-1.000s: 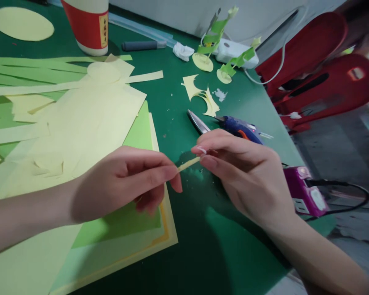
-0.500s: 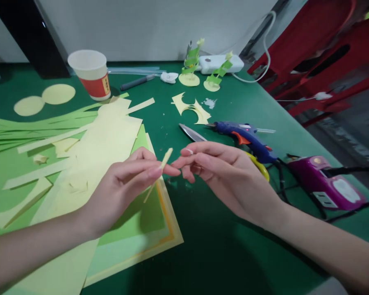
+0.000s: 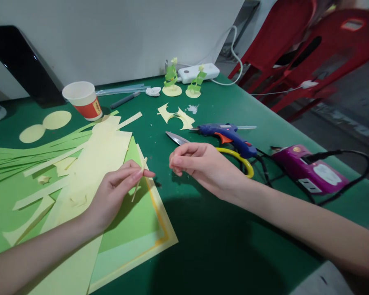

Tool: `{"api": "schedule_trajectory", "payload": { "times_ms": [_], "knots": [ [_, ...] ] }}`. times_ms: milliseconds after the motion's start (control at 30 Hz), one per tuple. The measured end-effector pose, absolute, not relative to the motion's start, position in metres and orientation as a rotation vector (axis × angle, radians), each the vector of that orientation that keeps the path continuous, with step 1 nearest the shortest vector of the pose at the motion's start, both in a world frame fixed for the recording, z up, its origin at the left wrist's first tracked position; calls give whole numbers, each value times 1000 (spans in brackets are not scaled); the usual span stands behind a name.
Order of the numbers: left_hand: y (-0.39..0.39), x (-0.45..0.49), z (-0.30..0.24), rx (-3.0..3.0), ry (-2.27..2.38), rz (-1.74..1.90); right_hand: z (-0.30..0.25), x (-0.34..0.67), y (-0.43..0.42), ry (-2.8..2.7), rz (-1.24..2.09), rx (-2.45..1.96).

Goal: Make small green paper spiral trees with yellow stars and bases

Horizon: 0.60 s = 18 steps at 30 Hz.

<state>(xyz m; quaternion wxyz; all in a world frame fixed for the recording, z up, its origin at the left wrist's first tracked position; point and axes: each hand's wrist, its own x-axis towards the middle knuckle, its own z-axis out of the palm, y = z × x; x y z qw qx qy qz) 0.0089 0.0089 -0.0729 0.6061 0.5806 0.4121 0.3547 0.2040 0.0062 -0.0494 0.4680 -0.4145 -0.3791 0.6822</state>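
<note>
Between thumb and fingers, my left hand (image 3: 113, 190) pinches a thin pale-yellow paper strip (image 3: 144, 164), held at a slant above the stacked paper. Its index finger points toward my right hand (image 3: 201, 166), which is apart from it. The right fingertips are pressed together; anything between them is too small to make out. Just behind that hand lie scissors with a metal blade (image 3: 176, 138) and yellow handles (image 3: 241, 159), partly hidden by it. A blue glue gun (image 3: 230, 133) with an orange trigger rests beyond them.
Green and yellow paper sheets (image 3: 132, 241), strips (image 3: 33, 157) and two paper discs (image 3: 57, 120) spread across the left. A paper cup (image 3: 83, 100), a pen (image 3: 125, 99) and two small paper plants (image 3: 171, 88) stand or lie farther back. At right are a purple socket box (image 3: 310, 170), cables and red chairs (image 3: 335, 53).
My hands have moved apart; the right fingertips no longer meet the left hand and have closed together. The strip stays in my left hand. The camera view has shifted.
</note>
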Motion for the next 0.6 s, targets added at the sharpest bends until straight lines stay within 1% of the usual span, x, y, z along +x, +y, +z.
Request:
{"api": "schedule_trajectory", "payload": {
  "times_ms": [333, 600],
  "knots": [
    [9, 8, -75, 1334, 899, 794, -55, 206, 8, -871, 1729, -916],
    [6, 6, -74, 1332, 894, 788, -57, 207, 9, -848, 1738, -932]
  ]
}}
